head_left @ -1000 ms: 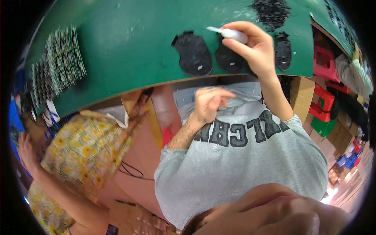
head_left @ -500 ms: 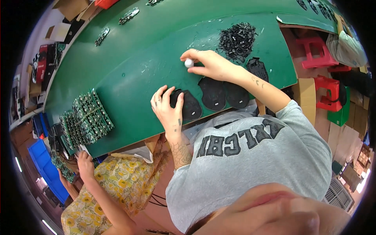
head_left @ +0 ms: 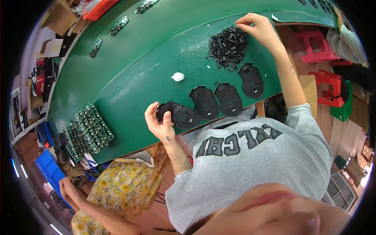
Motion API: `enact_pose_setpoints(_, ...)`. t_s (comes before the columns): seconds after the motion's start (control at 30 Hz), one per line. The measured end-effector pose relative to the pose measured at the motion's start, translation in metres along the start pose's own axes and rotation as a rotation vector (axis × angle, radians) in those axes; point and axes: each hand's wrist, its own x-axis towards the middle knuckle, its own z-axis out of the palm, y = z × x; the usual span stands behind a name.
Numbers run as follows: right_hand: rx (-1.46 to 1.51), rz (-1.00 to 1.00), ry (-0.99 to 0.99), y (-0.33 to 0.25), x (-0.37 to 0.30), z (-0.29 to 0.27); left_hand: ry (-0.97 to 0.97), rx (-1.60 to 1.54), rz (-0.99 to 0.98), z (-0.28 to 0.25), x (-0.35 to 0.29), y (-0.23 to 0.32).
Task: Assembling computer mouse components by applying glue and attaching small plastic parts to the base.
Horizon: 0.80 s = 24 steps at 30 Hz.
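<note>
My left hand (head_left: 159, 124) is curled around the left end of a black plastic mouse shell (head_left: 184, 116), its thumb on the near side and fingers on the far side. The shell lies sideways by the table's near edge. My right hand (head_left: 261, 32) reaches over the far right side of a pile of small black plastic parts (head_left: 228, 49). Its thumb and forefinger are pinched together; whatever is between them is too small to make out. A small white bottle (head_left: 178, 76) with a nozzle lies on the table between my hands.
More black mouse shells (head_left: 228, 101) lie along the near edge to the right. Stacked green circuit boards (head_left: 89, 129) stand at the left, near a co-worker's hand (head_left: 68, 188). Several boards (head_left: 119, 26) lie along the far side. Red stools (head_left: 327, 90) stand at the right.
My right hand has let go of the white bottle and moved right to the parts pile. My left hand has closed on the shell, which has turned sideways. The co-worker's hand has left the boards.
</note>
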Motion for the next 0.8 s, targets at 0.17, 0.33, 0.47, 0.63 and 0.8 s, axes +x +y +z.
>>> enact_pose_setpoints(0.17,0.06,-0.102,-0.022,-0.01,0.016,0.021,-0.139,-0.089,-0.132,0.035,-0.003,0.014)
enact_pose_setpoints(0.33,-0.115,-0.102,-0.046,-0.017,0.022,0.031,-0.238,-0.089,-0.192,0.043,-0.013,0.018)
enact_pose_setpoints(0.47,-0.182,-0.005,-0.117,-0.02,0.026,0.039,-0.23,-0.081,-0.224,0.049,-0.017,0.023)
enact_pose_setpoints(0.63,-0.242,0.072,-0.147,-0.027,0.021,0.043,-0.265,-0.116,-0.255,0.054,-0.02,0.018)
enact_pose_setpoints(0.8,-0.188,0.022,-0.15,-0.022,0.016,0.042,-0.296,-0.126,-0.253,0.067,-0.017,0.019)
